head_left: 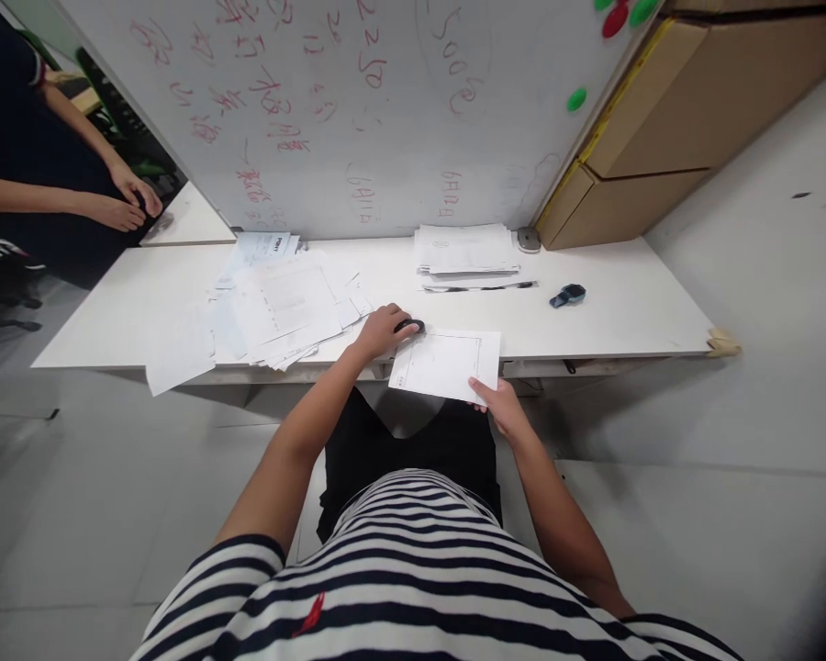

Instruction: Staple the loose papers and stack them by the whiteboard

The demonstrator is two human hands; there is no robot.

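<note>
My right hand [496, 405] grips the lower right corner of a white printed sheet [444, 360], thumb on top and fingers underneath. The sheet juts over the desk's front edge above my lap. At its upper left corner, my left hand [384, 332] is closed around a small black object [410, 326] that looks like a stapler; the fingers hide part of it. Left of that hand lies a messy spread of loose papers [289, 298]. Farther back on the desk is a neater paper stack [464, 249].
The white desk [612, 321] backs onto a whiteboard [399, 119] with red writing. Cardboard boxes [647, 101] stand at the right, near a grey mouse [529, 240] and a dark blue gadget [568, 295]. Another person's hands [128, 202] rest at the far left.
</note>
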